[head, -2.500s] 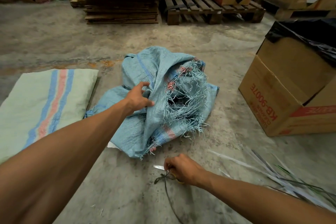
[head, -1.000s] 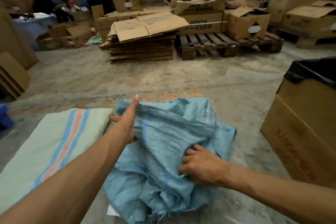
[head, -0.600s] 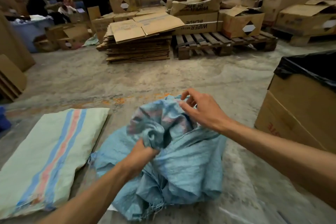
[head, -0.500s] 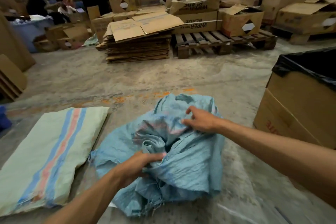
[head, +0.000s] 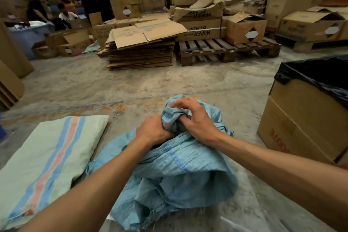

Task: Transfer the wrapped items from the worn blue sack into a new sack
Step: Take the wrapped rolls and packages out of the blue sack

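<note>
- Right hand [head: 195,120]: moved from the far edge of the worn blue sack [head: 175,173] to a bunched fold at its top; grip now closed on that fold.
- Left hand [head: 153,131]: moved up, now just beside the right grip, clutching the same bunch.
- Sack fabric: gathered into a raised knot between both grips.

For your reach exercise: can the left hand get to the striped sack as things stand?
Probably yes, once it lets go: the left hand grips the blue sack, and the striped sack lies beside it with nothing between.
</note>
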